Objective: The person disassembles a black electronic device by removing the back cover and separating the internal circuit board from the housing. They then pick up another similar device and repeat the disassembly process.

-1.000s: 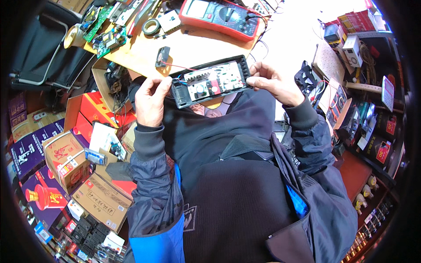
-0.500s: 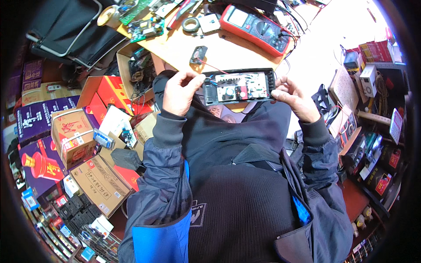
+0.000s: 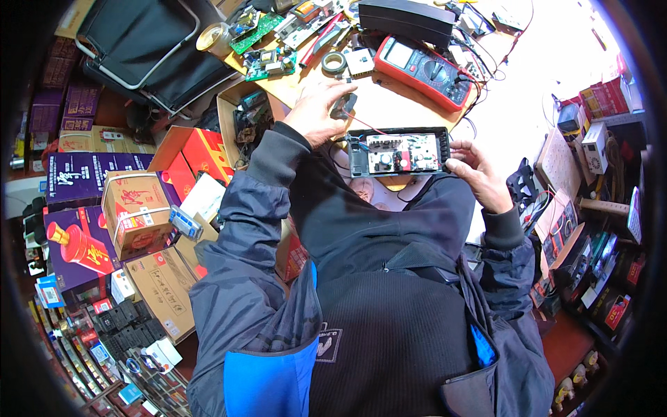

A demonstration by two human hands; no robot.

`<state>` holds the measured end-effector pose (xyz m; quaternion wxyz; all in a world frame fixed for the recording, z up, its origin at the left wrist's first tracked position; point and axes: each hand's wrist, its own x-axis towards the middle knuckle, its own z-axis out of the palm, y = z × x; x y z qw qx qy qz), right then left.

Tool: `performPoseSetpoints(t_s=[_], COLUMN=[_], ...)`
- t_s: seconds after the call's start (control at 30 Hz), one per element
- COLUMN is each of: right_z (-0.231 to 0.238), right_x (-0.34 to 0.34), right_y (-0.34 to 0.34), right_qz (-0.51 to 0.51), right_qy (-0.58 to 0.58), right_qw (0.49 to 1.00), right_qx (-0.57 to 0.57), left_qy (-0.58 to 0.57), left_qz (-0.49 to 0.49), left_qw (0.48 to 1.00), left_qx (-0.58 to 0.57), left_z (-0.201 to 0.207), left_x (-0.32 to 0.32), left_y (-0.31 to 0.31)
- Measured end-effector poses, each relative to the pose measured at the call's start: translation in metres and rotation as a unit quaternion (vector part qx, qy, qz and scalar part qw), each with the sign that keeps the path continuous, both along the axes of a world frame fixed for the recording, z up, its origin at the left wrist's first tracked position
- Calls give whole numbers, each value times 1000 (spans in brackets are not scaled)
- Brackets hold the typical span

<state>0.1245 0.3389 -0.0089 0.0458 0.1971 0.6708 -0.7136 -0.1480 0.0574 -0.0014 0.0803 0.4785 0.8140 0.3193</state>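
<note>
An open black case with a white circuit board inside lies across the front edge of the table, above my lap. At its right end, my right hand grips the case between thumb and fingers. My left hand is up and left of the case, its thumb and fingers around a small black plastic piece. A thin red wire runs from that piece to the case. The fingers partly hide the small piece.
On the table are a red multimeter, a roll of tape, green circuit boards and a long black box. Cardboard boxes are stacked at my left. Shelves with tools and parts stand at my right.
My left hand has left the case's left end and moved up to the small black piece, closing around it. My right hand stays at the case. The whole view has shifted slightly.
</note>
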Motion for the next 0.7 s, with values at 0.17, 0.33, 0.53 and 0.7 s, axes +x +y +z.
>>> performPoseSetpoints(t_s=[0.17,0.33,0.53,0.7], right_z=[-1,1,4,33], right_x=[10,19,21,16], right_y=[-5,-6,-11,-28], right_qz=[-37,-68,-87,-128], right_qy=[11,21,42,131], right_qw=[999,997,990,923], right_qx=[8,35,105,338], left_qy=[-56,-158,-339,-376], left_qz=[-7,2,32,54], left_qw=[998,987,939,919], left_qx=[-28,11,43,103], left_z=[20,48,54,28], left_x=[-1,25,64,86], left_y=[2,-3,-18,-32])
